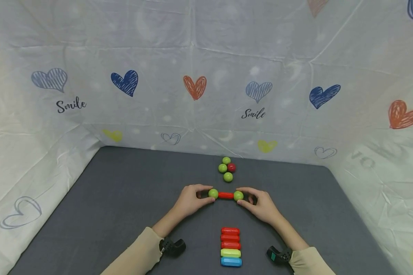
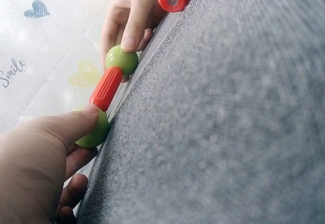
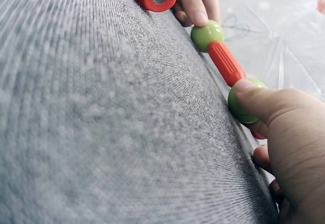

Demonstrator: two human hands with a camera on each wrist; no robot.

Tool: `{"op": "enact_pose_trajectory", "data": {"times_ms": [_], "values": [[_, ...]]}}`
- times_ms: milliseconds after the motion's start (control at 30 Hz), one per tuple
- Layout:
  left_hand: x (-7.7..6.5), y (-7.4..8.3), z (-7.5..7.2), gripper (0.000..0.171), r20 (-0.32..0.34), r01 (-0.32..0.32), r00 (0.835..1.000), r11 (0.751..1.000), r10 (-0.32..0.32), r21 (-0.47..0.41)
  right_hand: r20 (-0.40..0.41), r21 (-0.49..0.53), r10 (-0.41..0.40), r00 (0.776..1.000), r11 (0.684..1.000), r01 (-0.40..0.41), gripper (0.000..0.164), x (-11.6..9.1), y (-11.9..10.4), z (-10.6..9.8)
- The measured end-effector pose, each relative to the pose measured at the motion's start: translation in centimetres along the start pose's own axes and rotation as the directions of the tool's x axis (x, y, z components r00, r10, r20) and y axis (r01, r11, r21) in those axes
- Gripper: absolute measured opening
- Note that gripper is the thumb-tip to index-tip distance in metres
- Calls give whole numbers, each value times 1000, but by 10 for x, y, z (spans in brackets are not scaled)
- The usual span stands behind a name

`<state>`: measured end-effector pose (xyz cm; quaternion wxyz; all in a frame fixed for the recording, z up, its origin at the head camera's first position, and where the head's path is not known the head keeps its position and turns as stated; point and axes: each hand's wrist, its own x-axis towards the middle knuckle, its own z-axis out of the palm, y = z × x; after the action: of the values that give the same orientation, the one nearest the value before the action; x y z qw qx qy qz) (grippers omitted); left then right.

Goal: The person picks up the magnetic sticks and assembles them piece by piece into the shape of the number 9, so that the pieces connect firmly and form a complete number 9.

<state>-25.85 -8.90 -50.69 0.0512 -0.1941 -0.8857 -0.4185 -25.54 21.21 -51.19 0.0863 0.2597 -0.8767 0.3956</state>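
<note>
Lying nearest between beige sleeves (image 1: 142, 250), five stubby plastic rods (image 1: 231, 245) run blue, yellow, then three red. Beyond, reaching inward, the left hand (image 1: 190, 200) pinches a glossy green ball (image 1: 213, 193) at a ridged red plastic rod's (image 1: 226, 195) left end, the right hand (image 1: 260, 205) a second green ball (image 1: 238, 196) at its right. Farther cluster three more green balls (image 1: 228, 177) and a red ball (image 1: 231, 167).

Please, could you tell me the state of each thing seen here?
Left hand: pinches the left green ball.
Right hand: pinches the right green ball.
Held red stick: between these balls, ends meeting them.
Four other balls: bunched, unheld.
Five other sticks: lying side by side, unheld.
Wrist devices: worn.
Patterned sheet: creased.
</note>
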Motion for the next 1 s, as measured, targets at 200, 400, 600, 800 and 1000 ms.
{"op": "enact_pose_trajectory", "data": {"times_ms": [200,400,600,800,1000], "values": [[0,1,-1,41,4,0,1000,1000,0,-5,0,-5,7,1000,1000,-7,37,1,-1,-1],[-1,2,-2,42,-25,-3,1000,999,2,-46,-7,-4,7,1000,1000,-7,38,1,-4,-2],[-4,9,-7,50,-131,0,991,994,-15,-113,-15,-6,7,1000,1000,-7,38,0,-4,1],[-12,34,-15,44,-166,-39,986,986,12,-163,-18,-1,8,1000,1000,-8,38,0,-3,4],[-35,56,-4,36,29,-36,999,958,46,-284,-21,-7,-17,1000,1000,17,38,-2,1,3]]}}
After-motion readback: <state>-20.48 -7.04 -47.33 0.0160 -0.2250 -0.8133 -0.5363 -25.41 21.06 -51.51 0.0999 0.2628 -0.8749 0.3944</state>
